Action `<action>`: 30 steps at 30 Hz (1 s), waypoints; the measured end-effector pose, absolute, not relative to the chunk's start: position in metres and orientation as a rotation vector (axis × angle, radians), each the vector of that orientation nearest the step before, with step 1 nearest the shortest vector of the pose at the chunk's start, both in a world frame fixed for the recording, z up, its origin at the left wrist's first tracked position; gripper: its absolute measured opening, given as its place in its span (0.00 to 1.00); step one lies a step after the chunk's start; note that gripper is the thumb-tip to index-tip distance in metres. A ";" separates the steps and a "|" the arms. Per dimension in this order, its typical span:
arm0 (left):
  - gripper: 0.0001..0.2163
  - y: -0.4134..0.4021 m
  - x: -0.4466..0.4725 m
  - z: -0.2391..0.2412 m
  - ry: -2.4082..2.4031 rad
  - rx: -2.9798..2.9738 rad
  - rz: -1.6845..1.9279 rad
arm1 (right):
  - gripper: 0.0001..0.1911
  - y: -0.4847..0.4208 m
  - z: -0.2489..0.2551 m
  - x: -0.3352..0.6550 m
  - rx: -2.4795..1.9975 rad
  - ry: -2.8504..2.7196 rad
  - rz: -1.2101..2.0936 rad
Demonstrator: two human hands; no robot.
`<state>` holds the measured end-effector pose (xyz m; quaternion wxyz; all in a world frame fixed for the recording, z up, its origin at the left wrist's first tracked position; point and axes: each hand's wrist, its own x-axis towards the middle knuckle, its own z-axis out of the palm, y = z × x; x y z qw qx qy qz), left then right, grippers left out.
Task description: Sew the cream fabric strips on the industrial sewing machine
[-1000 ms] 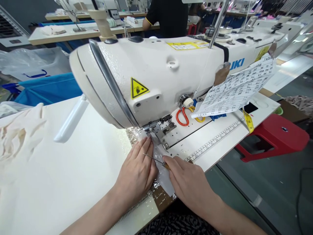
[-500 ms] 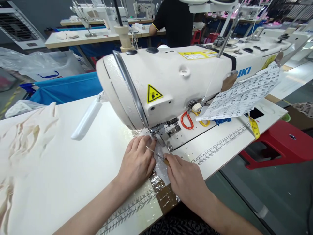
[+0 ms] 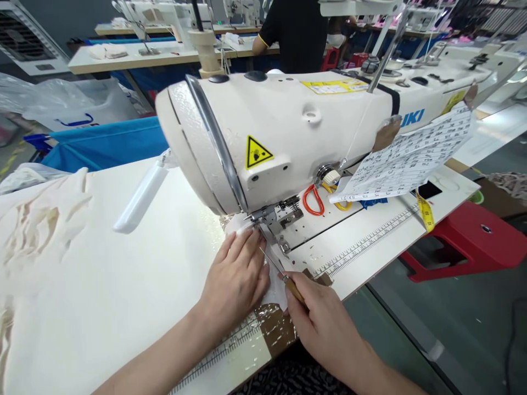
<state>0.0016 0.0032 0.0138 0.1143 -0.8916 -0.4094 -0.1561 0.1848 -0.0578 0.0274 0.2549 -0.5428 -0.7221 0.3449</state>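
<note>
A piece of thin white fabric (image 3: 275,288) lies under the needle and presser foot of a white sewing machine (image 3: 284,131). My left hand (image 3: 236,269) rests palm down on the fabric just in front of the foot, its fingers stretched out flat and the thumb at the side. Closed around the wooden handle of an awl (image 3: 295,289) is my right hand (image 3: 325,315). The awl's thin metal point reaches toward my left fingers, over the fabric. Part of the fabric is hidden under my left hand.
Red-handled scissors (image 3: 313,199) and a yellow tape measure (image 3: 425,211) lie by the machine. A written paper sheet (image 3: 405,156) hangs on its front. Cream fabric (image 3: 41,225) and a white tube-like object (image 3: 140,198) lie leftward. A red stool (image 3: 465,236) stands right; a person (image 3: 294,35) sits ahead.
My right hand has drawn back toward me and slightly right with the awl, showing more of its handle. My left hand's fingers have straightened on the fabric. The view has shifted slightly.
</note>
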 end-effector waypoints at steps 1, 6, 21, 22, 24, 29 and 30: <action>0.18 0.002 0.002 0.013 -1.195 -2.607 -0.456 | 0.14 -0.058 0.028 0.186 -1.472 -1.972 0.945; 0.19 0.003 0.001 0.014 -1.192 -2.604 -0.391 | 0.12 -0.061 0.032 0.199 -1.475 -2.004 0.903; 0.20 -0.003 0.003 0.013 -1.175 -2.604 -0.391 | 0.10 -0.055 0.030 0.229 -1.460 -1.778 1.051; 0.20 -0.003 0.004 0.013 -1.178 -2.605 -0.396 | 0.10 -0.055 0.029 0.229 -1.460 -1.776 1.053; 0.20 -0.004 0.004 0.014 -1.187 -2.607 -0.403 | 0.10 -0.056 0.029 0.229 -1.458 -1.774 1.058; 0.20 -0.005 0.006 0.012 -1.193 -2.602 -0.383 | 0.10 -0.056 0.029 0.230 -1.443 -1.768 1.072; 0.20 -0.005 0.006 0.012 -1.192 -2.602 -0.376 | 0.10 -0.056 0.029 0.230 -1.441 -1.765 1.075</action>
